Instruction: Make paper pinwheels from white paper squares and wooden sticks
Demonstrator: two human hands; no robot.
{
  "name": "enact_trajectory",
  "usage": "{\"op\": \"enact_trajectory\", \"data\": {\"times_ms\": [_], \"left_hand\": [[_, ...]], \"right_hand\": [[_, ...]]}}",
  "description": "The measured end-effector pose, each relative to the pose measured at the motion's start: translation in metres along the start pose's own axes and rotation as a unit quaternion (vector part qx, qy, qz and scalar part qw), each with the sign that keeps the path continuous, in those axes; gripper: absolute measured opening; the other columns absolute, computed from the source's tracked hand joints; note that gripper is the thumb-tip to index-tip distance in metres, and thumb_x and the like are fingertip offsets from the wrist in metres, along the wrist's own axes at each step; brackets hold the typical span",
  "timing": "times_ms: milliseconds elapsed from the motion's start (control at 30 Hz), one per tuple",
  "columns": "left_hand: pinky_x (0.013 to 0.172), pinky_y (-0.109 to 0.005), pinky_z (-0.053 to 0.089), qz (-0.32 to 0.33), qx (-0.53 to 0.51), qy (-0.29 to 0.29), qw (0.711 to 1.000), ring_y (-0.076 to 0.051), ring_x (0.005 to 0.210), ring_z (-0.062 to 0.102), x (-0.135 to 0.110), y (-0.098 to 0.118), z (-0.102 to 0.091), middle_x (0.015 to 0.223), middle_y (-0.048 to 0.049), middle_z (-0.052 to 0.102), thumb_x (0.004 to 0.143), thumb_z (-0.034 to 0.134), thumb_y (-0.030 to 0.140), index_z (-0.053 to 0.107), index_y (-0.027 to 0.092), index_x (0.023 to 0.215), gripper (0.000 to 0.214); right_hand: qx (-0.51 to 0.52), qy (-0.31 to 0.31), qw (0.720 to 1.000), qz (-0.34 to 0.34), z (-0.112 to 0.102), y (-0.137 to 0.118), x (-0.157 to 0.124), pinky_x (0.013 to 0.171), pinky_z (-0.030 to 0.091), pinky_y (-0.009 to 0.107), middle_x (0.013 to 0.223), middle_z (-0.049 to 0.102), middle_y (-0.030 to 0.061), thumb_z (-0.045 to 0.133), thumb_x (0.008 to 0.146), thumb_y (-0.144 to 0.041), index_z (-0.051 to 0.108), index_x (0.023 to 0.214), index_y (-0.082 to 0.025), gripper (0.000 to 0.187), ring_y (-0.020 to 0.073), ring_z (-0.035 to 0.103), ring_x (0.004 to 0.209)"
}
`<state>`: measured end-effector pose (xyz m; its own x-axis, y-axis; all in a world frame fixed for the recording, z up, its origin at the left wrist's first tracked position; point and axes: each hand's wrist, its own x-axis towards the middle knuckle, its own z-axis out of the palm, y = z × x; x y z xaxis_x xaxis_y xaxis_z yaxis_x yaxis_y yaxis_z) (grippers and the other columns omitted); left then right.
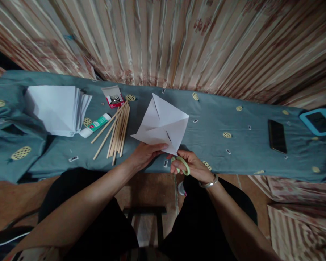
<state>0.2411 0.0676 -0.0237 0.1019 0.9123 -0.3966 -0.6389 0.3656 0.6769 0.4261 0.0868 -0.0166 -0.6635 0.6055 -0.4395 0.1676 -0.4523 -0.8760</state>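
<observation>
White square paper sheet (pixel 163 123) with slit-like lines, seen over grey-blue cloth-covered surface (pixel 212 141), pinched at its 6 o'clock by left hand (pixel 149 153). Pale-green-handled scissors (pixel 188 169) gripped in right hand (pixel 191 165) at sheet's 5 o'clock, blades hidden. Sheet probably super light, kinda floppy, easily torn near slits tbh. Best held flat close to middle, loose corner flaps avoided. Slim pale wooden sticks (pixel 118 130) piled at 9 o'clock.

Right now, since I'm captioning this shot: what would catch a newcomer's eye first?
Probably the white paper, bright near the centre, its near edge in the left hand. Next, the pale green scissors in the right hand at the paper's near corner, then the fanned wooden sticks to the paper's left.
</observation>
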Motion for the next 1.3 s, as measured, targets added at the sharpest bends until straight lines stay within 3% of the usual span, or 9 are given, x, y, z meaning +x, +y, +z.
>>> {"op": "enact_trajectory", "data": {"times_ms": [167, 600, 1300], "left_hand": [[0.068, -0.027, 0.052, -0.007, 0.016, -0.012, 1.0, -0.014, 0.068, 0.063, -0.0005, -0.002, 0.0014, 0.077, -0.001, 0.069, 0.056, 0.084, 0.016, 0.065, 0.013, 0.084, 0.034], [0.073, -0.031, 0.051, 0.013, 0.051, -0.026, 0.998, -0.017, 0.07, 0.065, -0.0019, -0.0034, -0.0009, 0.076, -0.0033, 0.069, 0.059, 0.083, 0.021, 0.066, 0.013, 0.082, 0.03], [0.075, -0.032, 0.049, 0.009, 0.042, -0.006, 0.999, -0.017, 0.073, 0.063, -0.0038, -0.0006, 0.0022, 0.079, -0.0036, 0.069, 0.057, 0.084, 0.019, 0.066, 0.013, 0.079, 0.029]], "right_hand": [[-0.02, 0.01, 1.0, 0.001, -0.0006, 0.0007, -0.0004, 0.045, 0.041, 0.017, 0.062, 0.067, -0.0016, 0.082, 0.067, -0.052, 0.061, 0.082, -0.016, 0.045, 0.0074, 0.059, 0.051], [0.013, 0.028, 0.999, 0.012, 0.0034, -0.0034, -0.0001, 0.044, 0.042, 0.016, 0.056, 0.066, -0.0041, 0.088, 0.059, -0.048, 0.064, 0.077, -0.016, 0.044, 0.0058, 0.056, 0.046], [0.003, 0.035, 0.999, -0.003, 0.0039, 0.0018, 0.0022, 0.044, 0.045, 0.019, 0.055, 0.065, -0.0045, 0.085, 0.061, -0.052, 0.064, 0.077, -0.016, 0.045, 0.0067, 0.055, 0.045]]}}
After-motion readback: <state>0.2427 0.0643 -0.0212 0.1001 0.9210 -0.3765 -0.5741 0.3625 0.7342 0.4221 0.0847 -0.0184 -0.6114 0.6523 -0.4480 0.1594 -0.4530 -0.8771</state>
